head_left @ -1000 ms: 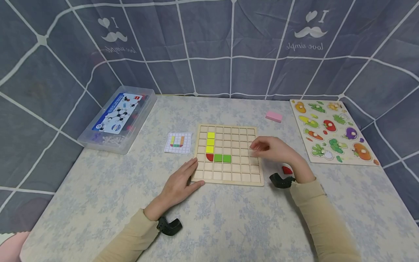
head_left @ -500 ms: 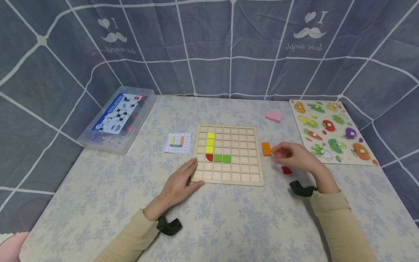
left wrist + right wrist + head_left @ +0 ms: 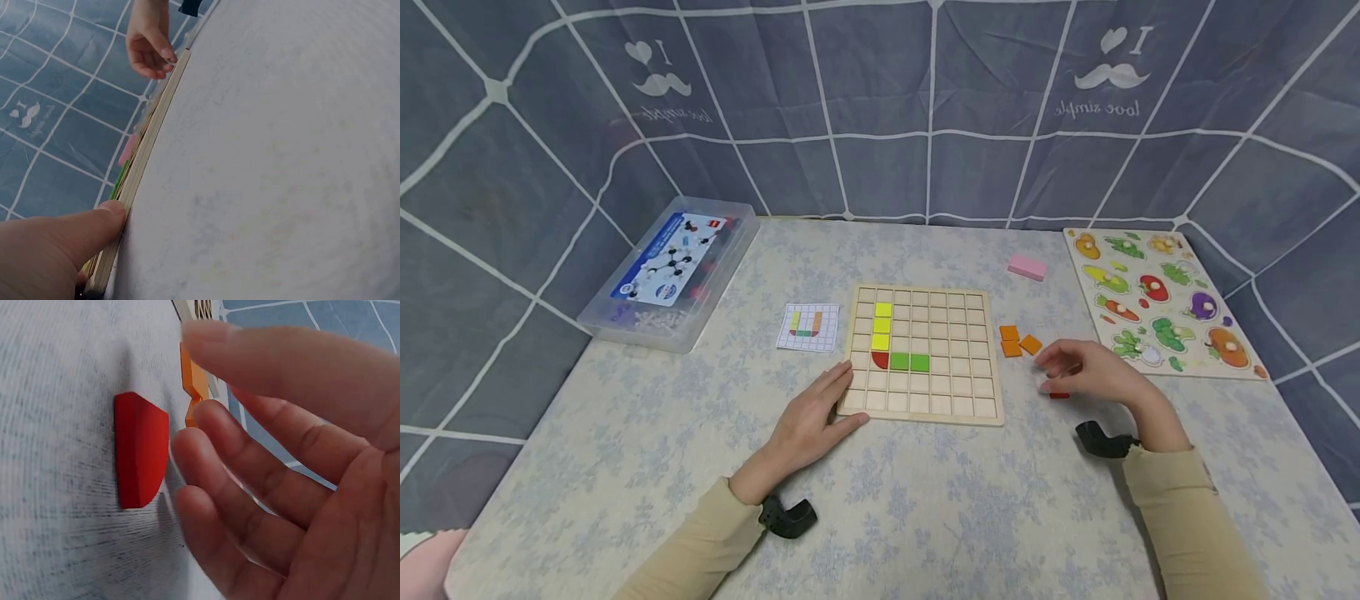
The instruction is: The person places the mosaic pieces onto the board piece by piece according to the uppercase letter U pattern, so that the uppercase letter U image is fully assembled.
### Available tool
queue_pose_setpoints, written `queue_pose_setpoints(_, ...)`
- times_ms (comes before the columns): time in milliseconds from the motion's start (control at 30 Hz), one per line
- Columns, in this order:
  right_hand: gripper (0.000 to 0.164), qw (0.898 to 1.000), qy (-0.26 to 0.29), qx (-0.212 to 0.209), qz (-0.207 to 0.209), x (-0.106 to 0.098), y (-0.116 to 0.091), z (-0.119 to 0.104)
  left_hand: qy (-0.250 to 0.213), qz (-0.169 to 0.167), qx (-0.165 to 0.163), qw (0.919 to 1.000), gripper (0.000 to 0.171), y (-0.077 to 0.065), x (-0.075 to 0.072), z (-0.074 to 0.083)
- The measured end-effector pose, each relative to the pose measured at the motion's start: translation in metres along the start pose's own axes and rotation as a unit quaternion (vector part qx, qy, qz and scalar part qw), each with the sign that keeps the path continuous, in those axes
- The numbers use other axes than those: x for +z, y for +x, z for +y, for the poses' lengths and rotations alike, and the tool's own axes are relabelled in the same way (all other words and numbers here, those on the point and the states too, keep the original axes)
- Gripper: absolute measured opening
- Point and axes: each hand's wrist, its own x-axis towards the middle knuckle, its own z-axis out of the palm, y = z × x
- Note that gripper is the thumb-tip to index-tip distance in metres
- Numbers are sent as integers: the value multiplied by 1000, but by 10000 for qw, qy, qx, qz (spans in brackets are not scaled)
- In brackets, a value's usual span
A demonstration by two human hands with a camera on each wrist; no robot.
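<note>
Right hand [image 3: 1093, 371] hovers over the table [image 3: 917, 508] beside the loose red piece [image 3: 1059, 396], fingers loosely curved, thumb well apart from them, nothing held; the left hand [image 3: 808, 429] lies with straight fingers against the left edge of the gridded board [image 3: 938, 332], its thumb at the near corner. On the board sit 3 yellow squares [image 3: 882, 326] in a column, 1 red quarter-round tile [image 3: 881, 361] below them and 2 green squares [image 3: 909, 362] in a row beside that. The 3 orange tiles [image 3: 1011, 348] lie between the board and the right hand, and the patterned card [image 3: 807, 327] lies left of the board. The likeliest slip seems to be at the red piece: it lies low, so fingertips landing off its middle could skid or turn it. A low sweep towards the board might scatter the orange tiles, and an uneven press by the left hand could shift the board. The right wrist view shows the red piece's curved edge and the fingertips just clear of it; the head view gives merely a red sliver by the thumb. The left wrist view shows the left thumb against the board's side, but not the tile layout, which the head view gives.
</note>
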Motion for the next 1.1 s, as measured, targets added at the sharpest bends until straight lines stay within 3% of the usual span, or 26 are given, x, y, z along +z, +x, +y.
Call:
queue_pose_setpoints(200, 38, 9990, 341, -3, -281, 0, -1, 4, -12, -53, -64, 10000, 70, 0, -1, 0)
queue_pose_setpoints(1100, 38, 9993, 302, 100, -176, -1, -3, 12, -9, -75, -52, 10000, 69, 0, -1, 0)
